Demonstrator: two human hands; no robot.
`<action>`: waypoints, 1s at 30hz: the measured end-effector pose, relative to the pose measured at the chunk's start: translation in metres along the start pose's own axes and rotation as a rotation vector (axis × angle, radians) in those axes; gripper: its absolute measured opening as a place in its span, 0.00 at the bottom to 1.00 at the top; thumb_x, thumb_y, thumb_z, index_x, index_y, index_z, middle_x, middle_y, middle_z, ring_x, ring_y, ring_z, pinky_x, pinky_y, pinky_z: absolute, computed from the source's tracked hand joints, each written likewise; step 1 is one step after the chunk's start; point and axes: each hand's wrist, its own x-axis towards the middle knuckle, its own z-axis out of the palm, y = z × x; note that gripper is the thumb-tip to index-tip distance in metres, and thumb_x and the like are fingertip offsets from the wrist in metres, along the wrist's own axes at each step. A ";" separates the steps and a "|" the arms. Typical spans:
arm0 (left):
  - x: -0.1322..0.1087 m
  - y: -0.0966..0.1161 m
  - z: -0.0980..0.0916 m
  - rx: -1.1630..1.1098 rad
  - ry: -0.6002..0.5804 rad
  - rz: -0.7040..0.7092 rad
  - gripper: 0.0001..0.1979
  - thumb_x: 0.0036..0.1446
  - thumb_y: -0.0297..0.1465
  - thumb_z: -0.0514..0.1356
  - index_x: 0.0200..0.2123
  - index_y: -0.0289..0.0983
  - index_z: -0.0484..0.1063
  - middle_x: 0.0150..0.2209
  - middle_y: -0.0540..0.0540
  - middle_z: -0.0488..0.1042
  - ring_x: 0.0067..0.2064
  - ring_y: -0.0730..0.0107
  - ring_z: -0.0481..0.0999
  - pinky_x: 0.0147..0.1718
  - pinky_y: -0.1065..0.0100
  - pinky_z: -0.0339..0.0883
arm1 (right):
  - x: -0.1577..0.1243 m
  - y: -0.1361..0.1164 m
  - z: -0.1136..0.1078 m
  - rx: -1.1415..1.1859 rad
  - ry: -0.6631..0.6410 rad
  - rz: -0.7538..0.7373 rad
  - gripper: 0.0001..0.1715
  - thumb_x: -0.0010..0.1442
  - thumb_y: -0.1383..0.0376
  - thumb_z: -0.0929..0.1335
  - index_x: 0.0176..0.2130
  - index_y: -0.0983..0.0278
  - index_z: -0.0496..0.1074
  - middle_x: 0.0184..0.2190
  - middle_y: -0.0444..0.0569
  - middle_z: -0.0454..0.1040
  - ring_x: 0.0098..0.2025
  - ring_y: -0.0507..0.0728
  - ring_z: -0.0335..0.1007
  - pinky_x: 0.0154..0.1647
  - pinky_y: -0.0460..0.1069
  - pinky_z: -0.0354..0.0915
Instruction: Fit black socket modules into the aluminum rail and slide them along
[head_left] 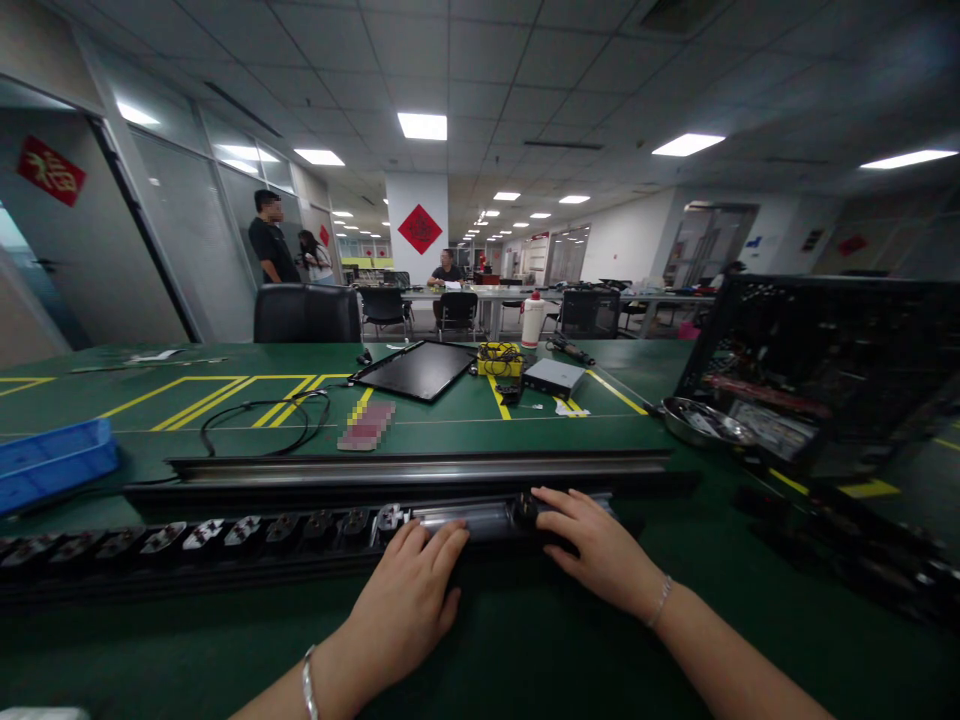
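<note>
I am resting my left hand (pixel 409 590) palm-down and flat, fingertips pressing on the long black strip (pixel 225 545) that is lying across the near side of the green bench (pixel 525 430). My right hand (pixel 592 548) is lying flat near it, fingers spread over the strip's right end, gripping nothing. A silver cylinder (pixel 469 520) is showing between my hands. A dark rail (pixel 420 468) is running just behind, with a blue tray (pixel 52 458) at the left and a metal bowl (pixel 701 420) at the right.
</note>
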 end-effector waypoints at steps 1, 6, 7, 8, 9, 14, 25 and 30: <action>0.000 0.000 0.000 0.000 -0.002 0.000 0.30 0.51 0.26 0.56 0.58 0.41 0.54 0.58 0.47 0.63 0.53 0.59 0.64 0.57 0.54 0.51 | -0.001 0.001 0.000 -0.002 -0.004 -0.004 0.18 0.53 0.70 0.65 0.44 0.55 0.69 0.59 0.47 0.62 0.60 0.58 0.57 0.60 0.63 0.51; 0.000 -0.001 0.001 -0.006 0.001 0.004 0.30 0.51 0.26 0.56 0.57 0.41 0.54 0.58 0.47 0.63 0.54 0.58 0.64 0.57 0.53 0.51 | -0.003 0.006 -0.001 -0.009 -0.034 -0.011 0.22 0.53 0.69 0.65 0.48 0.53 0.68 0.59 0.46 0.61 0.61 0.59 0.54 0.60 0.64 0.49; 0.000 0.000 0.001 -0.007 0.003 0.004 0.29 0.51 0.26 0.55 0.57 0.41 0.54 0.58 0.47 0.63 0.54 0.58 0.64 0.57 0.53 0.51 | -0.003 0.006 -0.002 -0.006 -0.036 -0.012 0.22 0.53 0.69 0.64 0.48 0.53 0.68 0.59 0.46 0.61 0.61 0.59 0.54 0.60 0.64 0.49; 0.000 0.000 0.001 -0.008 0.003 0.003 0.29 0.51 0.26 0.55 0.57 0.41 0.54 0.58 0.47 0.63 0.53 0.58 0.64 0.57 0.53 0.51 | -0.003 0.006 -0.002 0.000 -0.035 -0.013 0.22 0.54 0.69 0.64 0.48 0.53 0.68 0.59 0.46 0.61 0.61 0.59 0.54 0.60 0.64 0.49; 0.000 0.000 0.000 -0.008 0.002 0.003 0.29 0.51 0.26 0.55 0.57 0.41 0.54 0.58 0.47 0.63 0.53 0.58 0.64 0.57 0.52 0.51 | -0.002 0.005 -0.003 0.005 -0.034 -0.014 0.22 0.54 0.69 0.64 0.48 0.53 0.68 0.59 0.46 0.61 0.61 0.59 0.54 0.60 0.63 0.49; 0.000 0.000 -0.001 -0.009 -0.004 -0.002 0.29 0.51 0.26 0.55 0.57 0.41 0.54 0.58 0.47 0.63 0.54 0.58 0.64 0.57 0.53 0.52 | -0.001 0.002 -0.006 0.002 -0.049 0.010 0.21 0.53 0.69 0.64 0.47 0.52 0.68 0.60 0.46 0.60 0.63 0.60 0.50 0.60 0.65 0.48; 0.000 0.000 0.000 -0.004 -0.009 -0.004 0.29 0.52 0.27 0.55 0.58 0.40 0.54 0.58 0.47 0.63 0.54 0.59 0.64 0.57 0.54 0.51 | 0.001 0.002 -0.008 0.002 -0.081 0.023 0.21 0.52 0.68 0.65 0.47 0.53 0.68 0.60 0.46 0.59 0.62 0.61 0.51 0.60 0.65 0.47; 0.000 0.000 -0.001 0.000 -0.012 0.003 0.29 0.51 0.27 0.55 0.58 0.41 0.54 0.58 0.46 0.64 0.53 0.60 0.65 0.57 0.54 0.52 | 0.002 0.003 -0.007 -0.009 -0.068 0.013 0.20 0.52 0.69 0.66 0.45 0.53 0.69 0.59 0.47 0.61 0.62 0.61 0.53 0.60 0.64 0.49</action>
